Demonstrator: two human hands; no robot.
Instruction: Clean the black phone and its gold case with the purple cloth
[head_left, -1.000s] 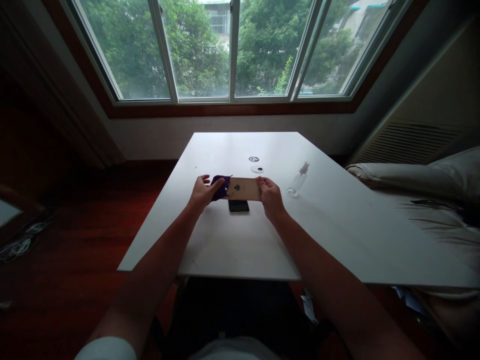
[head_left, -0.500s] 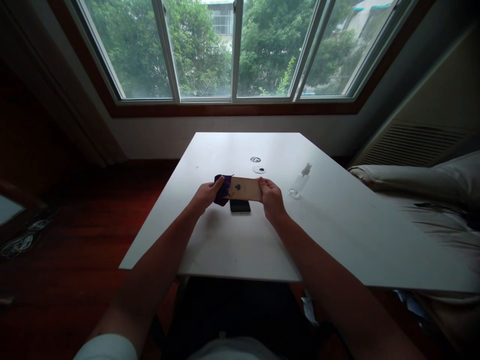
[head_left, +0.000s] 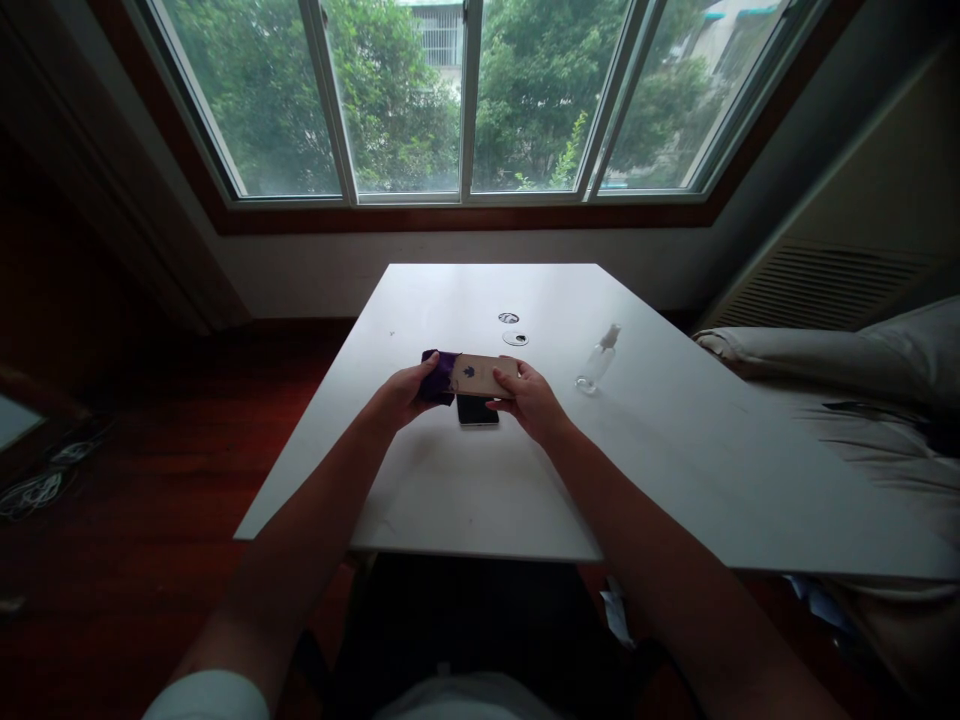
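A gold phone case or phone back (head_left: 480, 372) with a dark emblem is held level above the table between both hands. My left hand (head_left: 406, 393) is closed on a dark purple cloth (head_left: 438, 378), which lies against the gold object's left end. Thumb on top and fingers beneath, my right hand (head_left: 530, 395) grips the gold object's right end. Below them a dark phone (head_left: 478, 412) lies on the white table (head_left: 465, 500), its upper part hidden by the gold object.
Two small round pieces, one (head_left: 508, 318) behind the other (head_left: 515, 339), lie beyond my hands. A clear spray bottle (head_left: 599, 362) stands to the right. A pale cushioned seat (head_left: 795, 352) is at the far right, and a window is behind the table.
My right hand has moved further left over the gold object, its thumb now on the object's face. The purple cloth is spread flatter, slightly further left.
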